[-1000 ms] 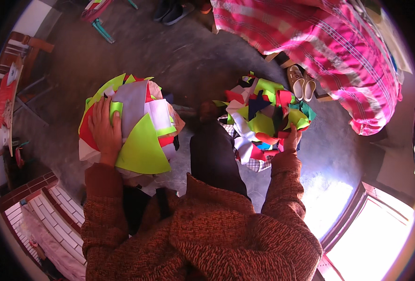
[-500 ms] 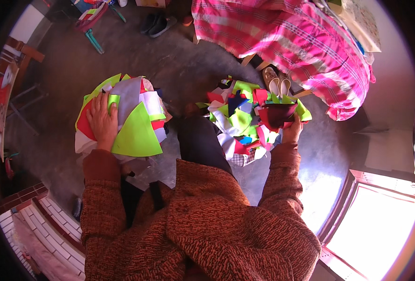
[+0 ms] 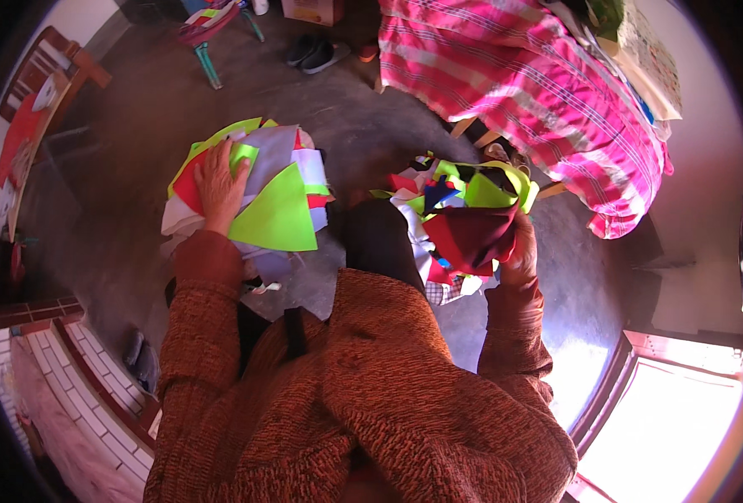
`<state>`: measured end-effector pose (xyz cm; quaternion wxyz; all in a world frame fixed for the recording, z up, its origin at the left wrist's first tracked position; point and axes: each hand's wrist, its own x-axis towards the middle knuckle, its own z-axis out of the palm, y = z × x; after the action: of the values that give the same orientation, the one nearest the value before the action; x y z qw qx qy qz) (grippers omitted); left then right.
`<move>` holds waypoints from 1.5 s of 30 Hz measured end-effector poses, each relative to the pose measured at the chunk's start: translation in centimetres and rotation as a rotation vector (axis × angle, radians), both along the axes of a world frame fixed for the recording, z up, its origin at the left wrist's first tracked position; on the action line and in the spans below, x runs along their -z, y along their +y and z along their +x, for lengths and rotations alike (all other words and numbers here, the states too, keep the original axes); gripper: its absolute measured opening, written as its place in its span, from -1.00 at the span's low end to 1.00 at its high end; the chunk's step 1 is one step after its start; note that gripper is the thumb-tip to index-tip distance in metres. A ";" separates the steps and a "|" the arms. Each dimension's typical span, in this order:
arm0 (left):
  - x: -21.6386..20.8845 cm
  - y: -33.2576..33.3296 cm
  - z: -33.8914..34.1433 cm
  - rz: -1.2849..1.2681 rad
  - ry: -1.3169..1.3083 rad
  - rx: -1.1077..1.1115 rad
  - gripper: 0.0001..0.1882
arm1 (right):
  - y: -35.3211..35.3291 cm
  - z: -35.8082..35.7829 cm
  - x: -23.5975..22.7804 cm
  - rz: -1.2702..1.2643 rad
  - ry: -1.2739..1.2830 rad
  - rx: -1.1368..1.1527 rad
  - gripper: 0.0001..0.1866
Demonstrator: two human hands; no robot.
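Note:
On the left, a pile of flat cloth pieces [image 3: 272, 147] in grey, lime green, red and white rises from the floor. My left hand [image 3: 219, 186] rests on its top with outstretched fingers, beside a small lime piece. A large lime green cloth piece [image 3: 277, 216] drapes over the pile's near side. To the right, beyond my dark-trousered knee, lies a heap of smaller mixed cloth scraps [image 3: 420, 237]. Above it my right hand [image 3: 520, 250] grips a dark red cloth piece [image 3: 470, 235]; a lime green strip [image 3: 518, 180] curves beside it. The right fingertips are partly hidden behind cloth.
A bed or table under a pink checked cloth [image 3: 505, 84] stands far right, with shoes [image 3: 499, 152] beneath it. Dark slippers [image 3: 317, 54] and a green-legged stool [image 3: 208, 42] are at the back. A wooden table [image 3: 44, 117] stands left, a bright window or doorway [image 3: 673, 427] lower right.
My right hand has raised the dark red cloth, now spread wider over the scrap heap. My left hand stays on its pile. The whole view has shifted slightly.

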<state>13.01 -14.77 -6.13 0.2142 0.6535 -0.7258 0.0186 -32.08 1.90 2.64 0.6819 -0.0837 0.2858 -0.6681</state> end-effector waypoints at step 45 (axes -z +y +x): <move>-4.7 18.0 -13.3 0.330 0.753 1.113 -0.71 | 1.5 12.0 7.4 -0.003 -0.044 -0.190 -0.52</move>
<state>-0.27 3.27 -1.41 0.3270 0.1697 -0.8228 -0.4328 -20.05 3.36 -4.80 0.7482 -0.0969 0.2607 -0.6023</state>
